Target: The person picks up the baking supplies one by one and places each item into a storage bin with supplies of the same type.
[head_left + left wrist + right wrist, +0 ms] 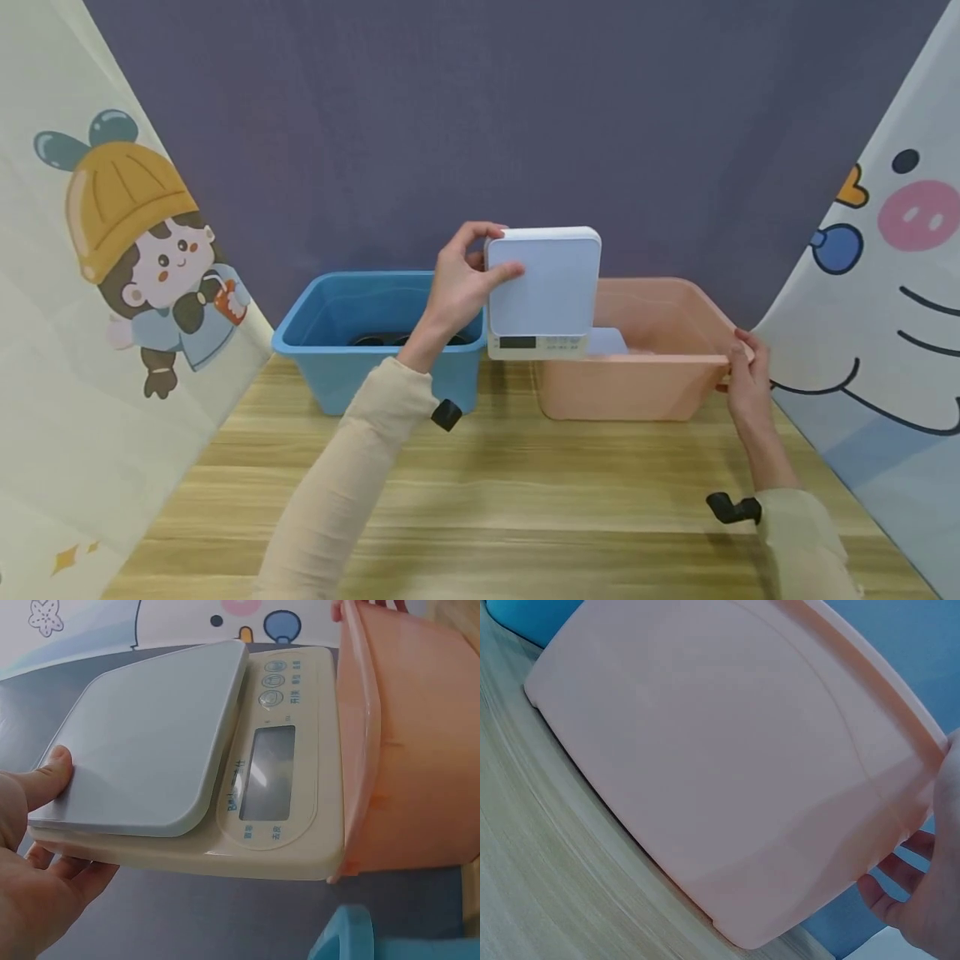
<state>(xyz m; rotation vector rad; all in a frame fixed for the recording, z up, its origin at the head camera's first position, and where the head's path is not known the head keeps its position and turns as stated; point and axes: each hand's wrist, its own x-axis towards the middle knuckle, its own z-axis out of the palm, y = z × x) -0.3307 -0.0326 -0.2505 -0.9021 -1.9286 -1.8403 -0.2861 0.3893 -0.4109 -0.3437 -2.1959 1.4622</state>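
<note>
My left hand [467, 279] grips a white kitchen scale [545, 287] by its left edge, thumb on the weighing plate and fingers behind. The scale stands nearly upright in the air, its display and buttons at the lower end, over the gap between two bins and overlapping the pink bin's left side in the head view. My right hand [748, 375] holds the right end of the pink bin [622, 390] at its rim. In the right wrist view the fingers [900, 874] curl under that rim. A pale, flat-topped thing [606, 341] lies inside the pink bin, partly hidden by the scale.
A blue bin [390, 375] stands left of the pink one, with dark round things [369, 341] inside. Both bins sit on a wood-grain table [525, 500] against a dark backdrop [495, 125]. Cartoon-printed panels flank the table on either side.
</note>
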